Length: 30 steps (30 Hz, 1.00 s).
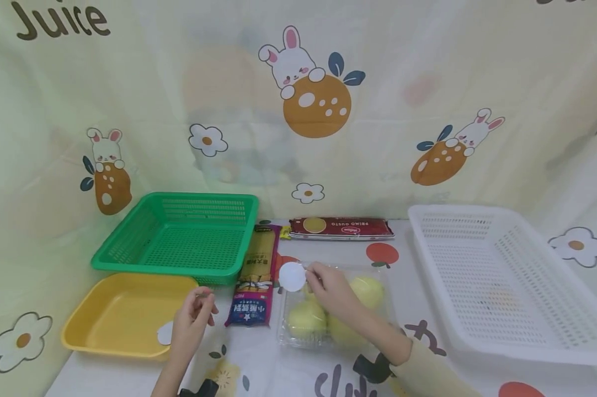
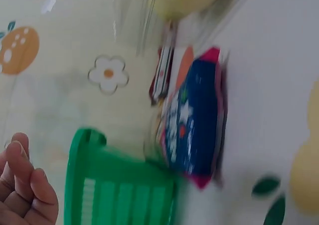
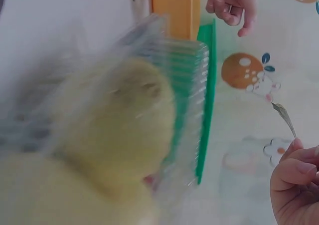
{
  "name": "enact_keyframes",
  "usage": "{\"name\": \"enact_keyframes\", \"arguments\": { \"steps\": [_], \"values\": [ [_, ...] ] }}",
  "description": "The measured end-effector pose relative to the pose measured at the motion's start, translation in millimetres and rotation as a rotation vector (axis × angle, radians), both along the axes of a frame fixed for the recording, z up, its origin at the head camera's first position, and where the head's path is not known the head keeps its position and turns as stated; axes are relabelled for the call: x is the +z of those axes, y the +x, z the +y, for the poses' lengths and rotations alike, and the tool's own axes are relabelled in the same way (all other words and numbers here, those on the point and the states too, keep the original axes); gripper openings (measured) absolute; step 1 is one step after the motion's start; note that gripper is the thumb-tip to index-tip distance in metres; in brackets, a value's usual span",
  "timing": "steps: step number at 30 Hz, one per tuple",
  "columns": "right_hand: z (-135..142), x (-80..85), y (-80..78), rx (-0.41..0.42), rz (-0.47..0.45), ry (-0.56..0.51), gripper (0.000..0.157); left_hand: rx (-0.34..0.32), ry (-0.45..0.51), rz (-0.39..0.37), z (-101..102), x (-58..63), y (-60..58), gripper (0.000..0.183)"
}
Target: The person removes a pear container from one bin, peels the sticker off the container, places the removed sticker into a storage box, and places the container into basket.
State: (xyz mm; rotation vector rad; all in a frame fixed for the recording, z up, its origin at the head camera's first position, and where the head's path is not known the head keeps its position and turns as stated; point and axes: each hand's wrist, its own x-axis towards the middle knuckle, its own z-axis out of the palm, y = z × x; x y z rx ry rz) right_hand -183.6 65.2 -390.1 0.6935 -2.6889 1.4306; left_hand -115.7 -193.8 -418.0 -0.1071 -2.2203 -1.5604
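My right hand (image 1: 330, 289) pinches a thin white round disc (image 1: 292, 276) by its edge, above a clear plastic box (image 1: 298, 343) of yellow-green round fruit (image 1: 307, 320). In the right wrist view the disc (image 3: 285, 119) shows nearly edge-on, standing out from the fingertips. My left hand (image 1: 191, 317) hovers by the right end of a yellow basin (image 1: 124, 309), its fingers loosely curled and nothing between them. In the left wrist view these fingers (image 2: 27, 185) sit close to the green basket (image 2: 119, 185). Another white round piece (image 1: 165, 333) shows against the basin wall, partly hidden by the left hand.
Behind the basin stands a green basket (image 1: 249, 231). A pasta packet (image 1: 254, 275) lies between basket and fruit box. A dark red packet (image 1: 342, 229) lies along the back by the curtain (image 1: 239, 82). At right is a large white basket (image 1: 437, 286).
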Motion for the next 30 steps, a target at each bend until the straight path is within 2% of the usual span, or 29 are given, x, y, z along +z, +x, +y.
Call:
{"name": "enact_keyframes", "arguments": {
  "steps": [3,6,10,14,15,16,17,18,19,20,21,23,24,25,26,28,30],
  "values": [
    [-11.8,6.8,-1.0,0.03,0.051,0.003,0.012,0.03,-0.002,0.017,-13.4,-2.2,2.4,0.01],
    [-24.7,11.7,-2.0,0.083,0.081,-0.018,0.013,0.09,-0.02,0.008,-30.5,-8.7,4.2,0.011],
    [-40.7,14.5,-3.4,0.144,0.082,-0.043,0.014,0.189,-0.031,-0.041,-56.0,-20.4,6.7,0.011],
    [-53.5,14.0,-5.4,0.168,0.116,-0.035,0.014,0.286,-0.051,-0.114,-76.9,-26.6,15.0,0.013],
    [-56.2,13.7,-5.8,0.164,0.13,-0.027,0.014,0.287,-0.047,-0.106,-85.6,-33.8,15.8,0.014],
    [-58.6,13.5,-6.3,0.158,0.153,-0.013,0.014,0.306,-0.049,-0.123,-90.6,-35.5,17.7,0.016],
    [-60.9,13.5,-6.9,0.149,0.178,0.002,0.014,0.329,-0.055,-0.115,-102.5,-49.4,15.7,0.019],
    [-63.0,13.5,-7.2,0.14,0.188,0.014,0.014,0.346,-0.06,-0.128,-107.3,-50.8,17.2,0.02],
    [-65.2,13.4,-7.6,0.128,0.198,0.03,0.014,0.37,-0.062,-0.136,-116.4,-59.2,16.2,0.021],
    [-67.2,13.5,-8.0,0.129,0.188,0.026,0.014,0.391,-0.049,-0.144,-122.8,-63.6,15.9,0.02],
    [-69.0,13.7,-8.3,0.131,0.171,0.019,0.014,0.393,-0.037,-0.12,-129.5,-68.3,15.3,0.018],
    [-74.5,13.1,-10.2,0.149,0.129,-0.002,0.014,0.446,-0.048,-0.14,-133.1,-63.4,18.4,0.018],
    [-77.1,12.9,-10.8,0.161,0.103,-0.015,0.014,0.457,-0.052,-0.16,-128.7,-50.8,23.1,0.018],
    [-79.7,12.4,-11.7,0.174,0.08,-0.027,0.014,0.468,-0.059,-0.151,-131.2,-50.9,23.6,0.017],
    [-82.2,12.1,-12.4,0.19,0.056,-0.042,0.014,0.469,-0.064,-0.146,-129.9,-44.8,26.0,0.018],
    [-88.2,11.8,-13.5,0.215,0.042,-0.052,0.013,0.496,-0.09,-0.155,-131.0,-40.7,28.6,0.021],
    [-95.6,11.6,-14.4,0.242,0.03,-0.065,0.012,0.507,-0.104,-0.154,-138.0,-44.8,30.5,0.021]
  ]
}}
